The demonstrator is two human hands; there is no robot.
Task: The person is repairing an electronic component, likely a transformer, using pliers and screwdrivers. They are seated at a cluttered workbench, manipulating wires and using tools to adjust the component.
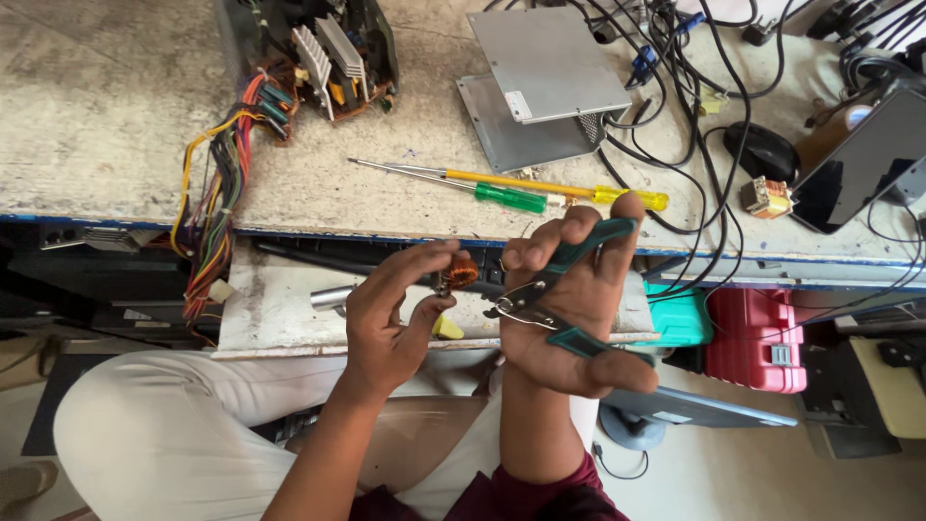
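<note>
The left hand (386, 323) is pinching a small copper-wound coil (457, 275) between closed fingers. The right hand (569, 299) is gripping green-handled pliers (555, 294), jaws slightly parted just beside the coil, not yet biting. Two screwdrivers (502, 188) are lying on the worktop (96, 116) beyond.

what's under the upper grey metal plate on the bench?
A second grey metal plate lies under the upper grey metal plate, showing along the left and bottom edges. Black cables run beside them. Anything beneath the overlap is covered.
</note>
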